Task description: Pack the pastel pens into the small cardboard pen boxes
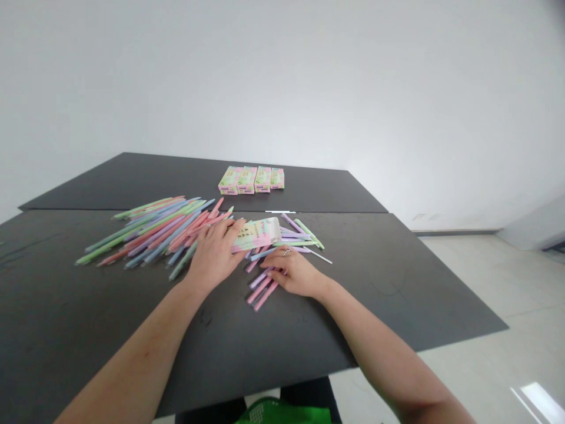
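Note:
My left hand (pixel 216 250) is closed around the left end of a small pastel printed box (pixel 258 234), which lies tilted with its flap end toward the right. Under and around the curled fingers of my right hand (pixel 293 272) are a few pink and purple pens (pixel 263 292), their ends sticking out toward me. More purple, green and blue pens (pixel 304 235) lie loosely crossed behind that hand and beside the box. To the left, a big pile of pastel pens (pixel 150 232) in green, blue, pink and purple spreads over the table. My left fingers hide part of the box.
Several similar printed boxes (pixel 246 180) stand in a row on the far part of the dark table (pixel 110 330). A seam crosses the table behind the pens. A thin white strip (pixel 280 212) lies along it. Behind is a white wall (pixel 282 76).

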The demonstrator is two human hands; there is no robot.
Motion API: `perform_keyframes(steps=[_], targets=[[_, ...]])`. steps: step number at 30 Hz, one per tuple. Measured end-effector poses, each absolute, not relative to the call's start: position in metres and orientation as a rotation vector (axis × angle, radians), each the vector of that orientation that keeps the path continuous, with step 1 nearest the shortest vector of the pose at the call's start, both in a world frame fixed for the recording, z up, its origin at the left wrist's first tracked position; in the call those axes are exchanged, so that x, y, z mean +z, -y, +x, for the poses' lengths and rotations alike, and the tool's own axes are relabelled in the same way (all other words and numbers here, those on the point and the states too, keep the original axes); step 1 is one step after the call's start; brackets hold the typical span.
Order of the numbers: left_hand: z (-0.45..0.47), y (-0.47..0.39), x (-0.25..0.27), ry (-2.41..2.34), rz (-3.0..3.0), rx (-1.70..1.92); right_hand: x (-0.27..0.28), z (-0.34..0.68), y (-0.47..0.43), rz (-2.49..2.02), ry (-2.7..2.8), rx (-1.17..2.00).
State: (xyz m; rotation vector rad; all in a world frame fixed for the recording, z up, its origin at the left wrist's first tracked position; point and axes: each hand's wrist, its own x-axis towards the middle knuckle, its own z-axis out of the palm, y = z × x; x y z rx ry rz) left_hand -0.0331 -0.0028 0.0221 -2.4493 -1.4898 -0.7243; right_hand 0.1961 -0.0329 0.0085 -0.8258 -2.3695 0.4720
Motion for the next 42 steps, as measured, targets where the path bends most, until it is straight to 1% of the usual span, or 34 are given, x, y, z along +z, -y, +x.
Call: perform_keyframes(steps=[7,14,21,30,34,42], targets=[[-0.033,0.003,0.023,1.480,-2.441,-0.690,0.001,0.197,0.028,-0.786,2.435,0.478],[-0.033,0.003,0.022,1.479,-2.432,-0.688,-0.003,0.197,0.028,-0.875,2.476,0.485],[-0.033,0.003,0.022,1.478,-2.442,-0.686,0.004,0.197,0.030,-0.903,2.492,0.515],[-0.033,0.002,0.022,1.484,-2.441,-0.692,0.009,0.198,0.030,-0.796,2.471,0.559],[-0.034,0.003,0.023,1.487,-2.441,-0.687,0.018,0.200,0.034,-0.857,2.292,0.734],[-0.035,0.003,0.023,1.492,-2.429,-0.678,0.021,0.203,0.028,-0.746,1.565,1.025]])
